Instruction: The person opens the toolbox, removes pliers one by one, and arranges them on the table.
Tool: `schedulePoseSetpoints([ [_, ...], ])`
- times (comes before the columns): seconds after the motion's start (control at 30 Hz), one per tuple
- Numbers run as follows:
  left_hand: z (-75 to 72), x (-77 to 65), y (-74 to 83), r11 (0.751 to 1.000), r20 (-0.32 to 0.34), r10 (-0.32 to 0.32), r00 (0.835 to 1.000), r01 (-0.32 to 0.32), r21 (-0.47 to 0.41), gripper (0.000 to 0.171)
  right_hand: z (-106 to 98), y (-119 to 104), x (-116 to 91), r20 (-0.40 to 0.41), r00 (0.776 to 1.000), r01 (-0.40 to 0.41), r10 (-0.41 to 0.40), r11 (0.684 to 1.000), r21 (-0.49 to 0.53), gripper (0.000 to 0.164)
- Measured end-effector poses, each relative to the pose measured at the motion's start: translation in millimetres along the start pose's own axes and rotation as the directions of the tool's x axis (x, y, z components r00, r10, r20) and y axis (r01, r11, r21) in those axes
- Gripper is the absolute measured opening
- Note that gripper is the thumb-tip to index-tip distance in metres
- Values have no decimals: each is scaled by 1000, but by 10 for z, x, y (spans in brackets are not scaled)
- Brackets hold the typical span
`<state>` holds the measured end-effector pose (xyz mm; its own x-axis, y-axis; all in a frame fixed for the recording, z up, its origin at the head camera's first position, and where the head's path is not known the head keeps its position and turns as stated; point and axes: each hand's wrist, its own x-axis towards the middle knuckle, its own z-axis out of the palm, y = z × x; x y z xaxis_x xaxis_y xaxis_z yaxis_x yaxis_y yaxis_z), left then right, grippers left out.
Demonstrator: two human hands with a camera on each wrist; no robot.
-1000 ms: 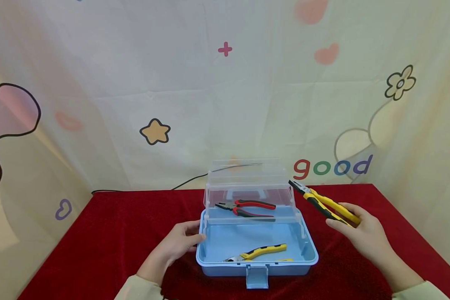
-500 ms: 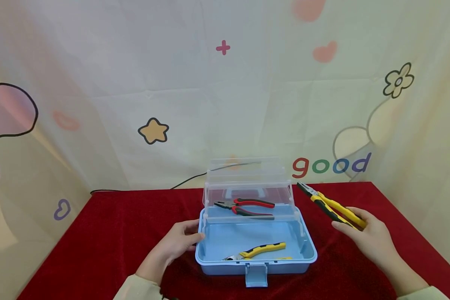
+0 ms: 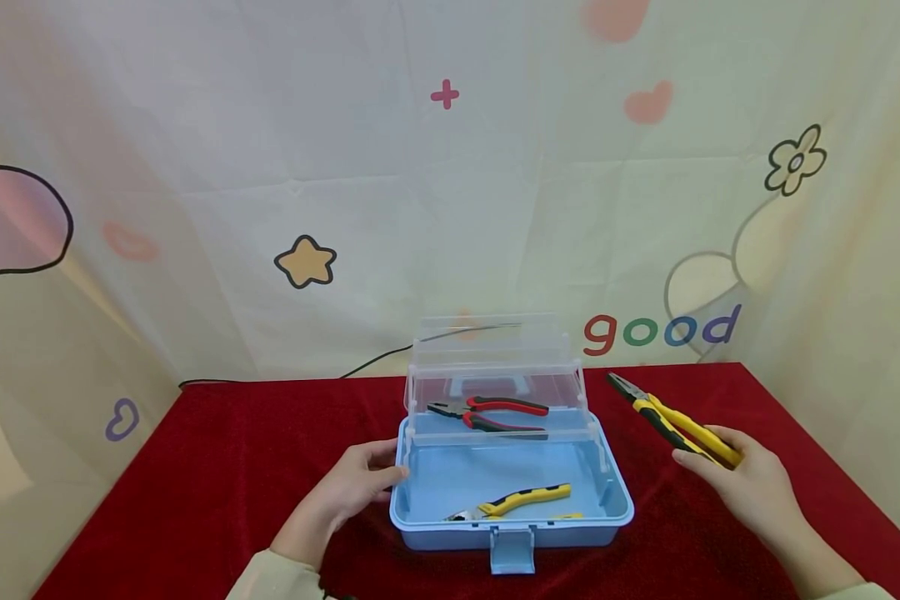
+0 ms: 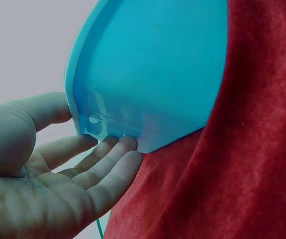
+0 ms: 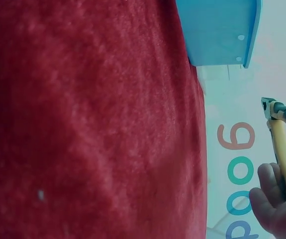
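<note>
A light-blue toolbox (image 3: 412, 537) with a raised clear lid stands on the red cloth. My left hand (image 3: 352, 483) holds its left end, thumb at the rim and fingertips against the outer wall in the left wrist view. To the right of the box, my right hand (image 3: 750, 479) grips yellow-and-black pliers (image 3: 663, 417) by the handles, above the cloth, jaws pointing up and left. Another yellow-handled pair of pliers (image 3: 527, 498) lies inside the box near its front wall, which partly hides it. Red-and-black pliers (image 3: 506, 404) rest at the clear upper tray.
A clear tray and lid (image 3: 495, 358) rise at the back of the box. Its blue latch (image 3: 512, 552) hangs down in front. Red cloth (image 3: 270, 450) covers the table, with a dark cable (image 3: 378, 361) along the back. A printed curtain (image 3: 420, 208) hangs behind.
My right hand has moved right and slightly down with the yellow-and-black pliers, away from the toolbox. The left hand stays at the box's left end, and the view has shifted slightly.
</note>
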<state>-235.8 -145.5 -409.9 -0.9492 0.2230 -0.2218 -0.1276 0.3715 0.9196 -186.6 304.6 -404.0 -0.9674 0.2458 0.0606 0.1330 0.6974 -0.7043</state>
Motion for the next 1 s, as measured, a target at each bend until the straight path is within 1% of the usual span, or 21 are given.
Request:
schedulePoseSetpoints([
  [0.33, -10, -9, -34, 1000, 12, 7, 1000, -7, -1, 57, -36, 76, 33, 18, 999, -29, 30, 998, -55, 80],
  [0.53, -9, -1, -9, 1000, 20, 19, 1000, -19, -6, 57, -69, 116, 55, 25, 998, -52, 54, 996, -66, 81],
  [0.67, -11, 5, -2, 1000, 26, 11, 1000, -11, 3, 57, -91, 137, 66, 34, 997, -67, 70, 995, -75, 81],
  [1.0, -9, 12, -17, 1000, 10, 17, 1000, -17, 10, 57, -125, 195, 126, 64, 995, -75, 81, 992, -103, 86],
])
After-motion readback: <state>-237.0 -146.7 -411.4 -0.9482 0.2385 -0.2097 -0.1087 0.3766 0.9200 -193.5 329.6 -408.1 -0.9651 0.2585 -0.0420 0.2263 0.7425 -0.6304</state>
